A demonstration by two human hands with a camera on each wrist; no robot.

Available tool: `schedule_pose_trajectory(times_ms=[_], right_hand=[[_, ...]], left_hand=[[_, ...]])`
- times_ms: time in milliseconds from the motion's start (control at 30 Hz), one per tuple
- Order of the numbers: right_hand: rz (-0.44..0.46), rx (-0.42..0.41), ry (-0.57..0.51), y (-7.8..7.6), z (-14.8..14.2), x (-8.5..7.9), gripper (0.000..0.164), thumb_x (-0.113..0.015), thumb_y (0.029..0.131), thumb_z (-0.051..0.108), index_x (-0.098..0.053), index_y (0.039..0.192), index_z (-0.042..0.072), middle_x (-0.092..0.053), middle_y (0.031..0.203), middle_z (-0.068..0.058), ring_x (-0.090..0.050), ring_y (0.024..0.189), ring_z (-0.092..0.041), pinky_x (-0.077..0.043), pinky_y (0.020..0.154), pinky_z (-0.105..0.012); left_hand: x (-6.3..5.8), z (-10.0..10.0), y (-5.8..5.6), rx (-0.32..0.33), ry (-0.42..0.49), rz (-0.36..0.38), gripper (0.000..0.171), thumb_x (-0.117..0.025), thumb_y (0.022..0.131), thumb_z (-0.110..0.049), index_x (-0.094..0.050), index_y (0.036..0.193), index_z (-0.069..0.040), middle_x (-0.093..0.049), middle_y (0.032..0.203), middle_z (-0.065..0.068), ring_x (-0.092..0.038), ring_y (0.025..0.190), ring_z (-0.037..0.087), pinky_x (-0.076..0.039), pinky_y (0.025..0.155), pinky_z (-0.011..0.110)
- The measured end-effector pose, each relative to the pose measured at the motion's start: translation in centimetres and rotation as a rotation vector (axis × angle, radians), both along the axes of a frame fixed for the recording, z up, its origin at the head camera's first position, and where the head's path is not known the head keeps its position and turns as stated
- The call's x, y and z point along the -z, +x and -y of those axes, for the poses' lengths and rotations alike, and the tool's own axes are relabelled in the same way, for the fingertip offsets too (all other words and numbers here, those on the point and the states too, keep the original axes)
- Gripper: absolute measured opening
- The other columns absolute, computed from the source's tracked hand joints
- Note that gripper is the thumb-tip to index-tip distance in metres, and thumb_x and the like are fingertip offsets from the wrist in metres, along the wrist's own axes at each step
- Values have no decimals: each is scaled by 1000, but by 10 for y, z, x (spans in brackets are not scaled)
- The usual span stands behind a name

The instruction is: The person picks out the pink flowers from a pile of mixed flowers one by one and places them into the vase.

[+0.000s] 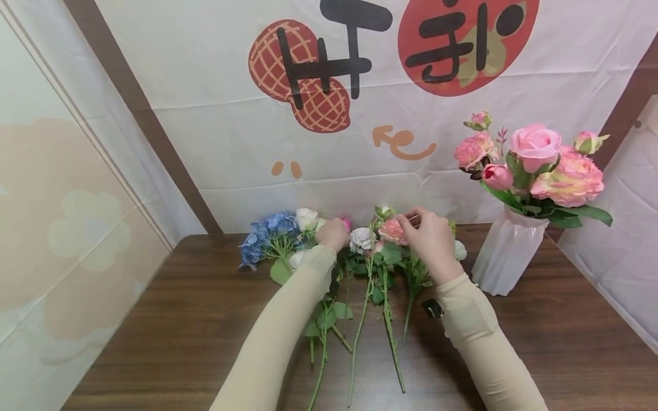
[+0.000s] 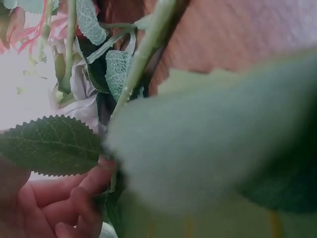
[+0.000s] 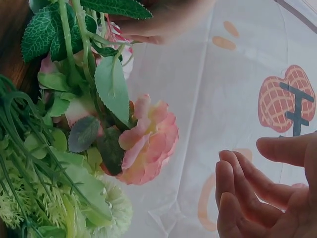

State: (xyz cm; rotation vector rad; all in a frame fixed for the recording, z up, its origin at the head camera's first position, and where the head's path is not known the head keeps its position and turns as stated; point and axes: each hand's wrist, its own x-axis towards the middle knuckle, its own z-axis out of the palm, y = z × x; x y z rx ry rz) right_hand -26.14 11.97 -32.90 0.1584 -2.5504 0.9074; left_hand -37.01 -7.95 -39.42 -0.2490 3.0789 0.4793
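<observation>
My left hand [image 1: 333,234] is among the flower heads at the back of the table, beside a bright pink bloom [image 1: 346,224]. In the left wrist view its curled fingers [image 2: 74,208] pinch a green flower stem [image 2: 113,179], partly hidden behind a toothed leaf [image 2: 52,146]. My right hand [image 1: 430,242] hovers close by a peach-pink flower [image 1: 393,231]. The right wrist view shows that hand with loosely bent fingers and a gap under the thumb, apart from the peach-pink flower [image 3: 151,144]. A white rose [image 1: 362,240] lies between the hands.
Blue hydrangea [image 1: 269,237] and a cream rose [image 1: 307,219] lie at the left. Several long stems [image 1: 393,354] point toward the front of the wooden table [image 1: 205,331]. A white vase [image 1: 509,251] with pink flowers [image 1: 536,145] stands at the right, before a printed cloth backdrop.
</observation>
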Motion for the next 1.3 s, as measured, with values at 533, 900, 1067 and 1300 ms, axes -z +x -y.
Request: schedule_pose_trajectory(times_ms=[533, 900, 1067, 1300], right_hand=[[59, 9, -37, 0, -10, -7, 39, -53, 94, 45, -69, 106, 11, -72, 91, -13, -67, 77, -27, -50, 60, -41], [51, -11, -61, 3, -7, -13, 36, -54, 94, 42, -69, 105, 10, -73, 92, -13, -68, 83, -27, -51, 66, -42], [28, -23, -77, 6, -7, -17, 34, -56, 93, 40, -70, 103, 11, -72, 93, -12, -68, 84, -27, -52, 68, -43], [-93, -65, -132, 11, 1, -26, 30, -59, 93, 39, -72, 95, 12, -73, 83, -7, -67, 73, -22, -51, 67, -39]], left_hand=[[-31, 9, 23, 6, 182, -255, 21, -78, 72, -28, -63, 65, -14, -68, 72, 3, -63, 68, 23, -46, 53, 39], [-66, 15, 56, 35, 409, -455, 16, -74, 81, -31, -74, 78, -15, -71, 77, 0, -63, 64, 16, -47, 56, 32], [-78, 18, 73, 52, 572, -560, 16, -74, 82, -28, -74, 80, -13, -71, 74, 2, -64, 62, 14, -47, 57, 30], [-93, 21, 92, 88, 730, -715, 14, -75, 81, -21, -74, 80, -8, -71, 74, 6, -64, 63, 16, -45, 54, 26]])
